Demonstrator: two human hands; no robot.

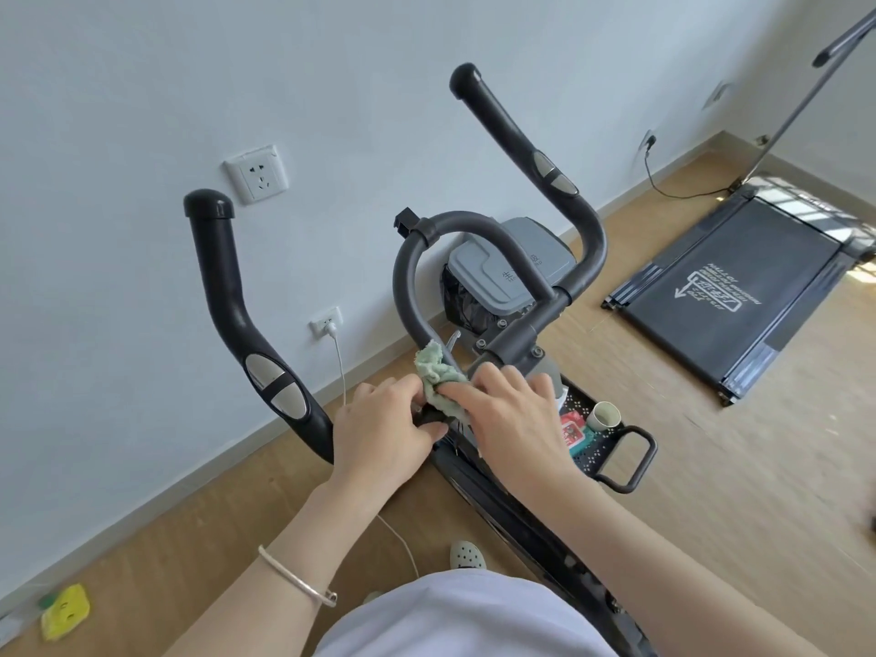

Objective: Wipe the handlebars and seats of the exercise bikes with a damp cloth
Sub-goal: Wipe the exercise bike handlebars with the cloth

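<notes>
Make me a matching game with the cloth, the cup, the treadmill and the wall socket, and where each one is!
Things:
1. green cloth
2. cup
3. treadmill
4. wall socket

Places:
A. flat on the floor, far right
B. on the wall between the handlebar grips
C. held by both hands at the handlebar's middle
D. on the black tray by the right hand

Pairs: 1-C, 2-D, 3-A, 4-B

The green cloth [105, 372]... no.The green cloth [438, 379] is partly covered by fingers of the right hand [514, 414], which also hides part of the red packet [571, 431]; the treadmill [739, 296] runs off the right edge; the bin lid [502, 277] lettering is partly hidden behind the handlebar loop [407, 272].
</notes>
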